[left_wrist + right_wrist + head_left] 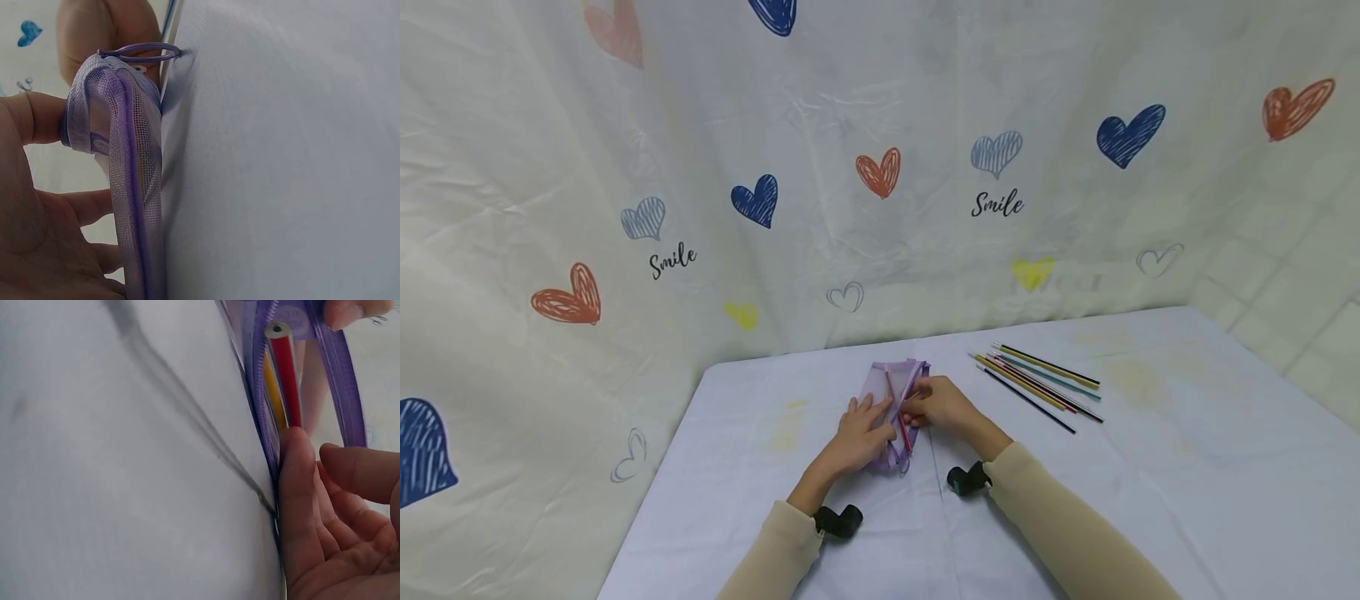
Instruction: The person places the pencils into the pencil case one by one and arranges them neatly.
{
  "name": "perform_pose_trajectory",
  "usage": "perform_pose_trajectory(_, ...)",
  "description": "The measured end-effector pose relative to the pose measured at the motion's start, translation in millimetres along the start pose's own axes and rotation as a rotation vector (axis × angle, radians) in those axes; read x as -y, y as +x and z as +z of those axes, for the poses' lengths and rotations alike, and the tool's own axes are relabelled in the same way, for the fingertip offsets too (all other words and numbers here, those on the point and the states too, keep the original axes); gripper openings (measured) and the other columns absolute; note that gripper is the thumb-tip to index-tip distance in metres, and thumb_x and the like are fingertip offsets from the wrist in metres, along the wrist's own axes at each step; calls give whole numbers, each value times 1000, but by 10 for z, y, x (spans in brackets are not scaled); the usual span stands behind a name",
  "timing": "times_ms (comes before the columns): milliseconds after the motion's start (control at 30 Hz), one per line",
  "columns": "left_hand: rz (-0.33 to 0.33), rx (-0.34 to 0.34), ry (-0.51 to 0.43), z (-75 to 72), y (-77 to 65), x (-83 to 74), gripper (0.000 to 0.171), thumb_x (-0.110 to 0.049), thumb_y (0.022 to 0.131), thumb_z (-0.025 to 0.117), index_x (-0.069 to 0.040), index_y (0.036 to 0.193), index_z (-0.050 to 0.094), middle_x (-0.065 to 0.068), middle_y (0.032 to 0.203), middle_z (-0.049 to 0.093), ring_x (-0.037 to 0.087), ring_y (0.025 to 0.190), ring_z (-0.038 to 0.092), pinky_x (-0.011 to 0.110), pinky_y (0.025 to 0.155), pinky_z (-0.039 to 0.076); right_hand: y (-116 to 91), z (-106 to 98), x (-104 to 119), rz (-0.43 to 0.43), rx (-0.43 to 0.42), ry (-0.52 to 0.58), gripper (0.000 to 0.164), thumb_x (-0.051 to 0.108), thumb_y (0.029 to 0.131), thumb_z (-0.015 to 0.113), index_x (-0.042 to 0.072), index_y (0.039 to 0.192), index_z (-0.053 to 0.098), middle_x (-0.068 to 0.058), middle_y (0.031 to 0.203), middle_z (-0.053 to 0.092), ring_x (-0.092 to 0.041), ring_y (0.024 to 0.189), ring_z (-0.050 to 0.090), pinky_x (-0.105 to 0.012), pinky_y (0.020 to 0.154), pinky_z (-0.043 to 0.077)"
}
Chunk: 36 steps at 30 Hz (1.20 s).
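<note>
Left hand (853, 437) held the edge of the purple mesh pouch (875, 387) on the white table (917, 550), right hand (943, 406) not gripping — thumb apart, fingers by the red pencil (286, 372) inside the pouch — loose pencils (1020, 382) right of it, backdrop (925, 275) behind it reading "Smile" (997, 203) twice.

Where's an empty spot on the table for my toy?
Bare table lies left of the purple pouch and right of the loose pencils. It's crowded at the pouch, where the left hand and right hand are, and under the pencils.
</note>
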<state>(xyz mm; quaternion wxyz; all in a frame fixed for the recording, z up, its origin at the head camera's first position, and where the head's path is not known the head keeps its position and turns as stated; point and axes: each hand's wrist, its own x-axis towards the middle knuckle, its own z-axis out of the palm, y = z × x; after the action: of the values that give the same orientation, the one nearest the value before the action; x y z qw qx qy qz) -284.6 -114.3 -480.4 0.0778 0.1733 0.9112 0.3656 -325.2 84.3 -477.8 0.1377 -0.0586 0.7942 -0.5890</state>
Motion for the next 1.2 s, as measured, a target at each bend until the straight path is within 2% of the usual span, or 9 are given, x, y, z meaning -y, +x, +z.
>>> perform_pose_trajectory(300,-2,9,4,4,-5,5,68,-38,96,46,-9,157,42,29,167,21,56,155,4,71,122,5,-68,-63,-10,0,210,94,26,5,101,56,-8,124,59,-17,99,77,-17,84,74,-28,75,62)
perform_pose_trajectory(433,-2,14,5,9,0,12,67,-37,97,45,-11,158,40,29,167,21,56,155,3,71,122,4,-82,-70,-25,4,261,146,28,5,103,52,-10,127,56,-17,103,77,-19,91,75,-28,78,62)
perform_pose_trajectory(633,5,8,4,11,6,3,70,-38,93,48,-9,157,42,30,166,21,57,154,4,70,122,6,-103,-112,-53,9,264,211,32,3,104,46,-13,131,51,-28,117,72,-23,98,76,-31,82,62)
perform_pose_trajectory(767,-6,0,13,12,9,-7,73,-39,90,49,-9,156,43,29,166,22,56,154,5,69,123,7,-124,-174,-63,14,230,203,36,2,103,48,-14,135,50,-29,120,71,-23,99,75,-32,83,62)
perform_pose_trajectory(867,-6,-2,8,8,6,-21,73,-38,89,50,-8,156,44,29,166,22,57,154,5,69,123,7,-156,-241,-56,13,189,151,36,4,102,52,-12,133,52,-25,114,73,-22,93,75,-31,80,62)
perform_pose_trajectory(1000,-5,-5,6,3,-1,-21,74,-38,88,50,-9,156,44,30,166,22,57,154,4,69,123,6,-245,-390,-25,-30,147,31,35,9,101,55,-10,130,55,-22,107,74,-21,87,74,-34,79,62)
perform_pose_trajectory(1200,4,-5,-10,6,-2,7,74,-38,88,50,-9,155,44,30,166,21,57,154,3,70,122,5,-447,-798,-9,-103,101,-91,36,14,103,54,-9,131,55,-25,110,71,-23,91,73,-39,84,62)
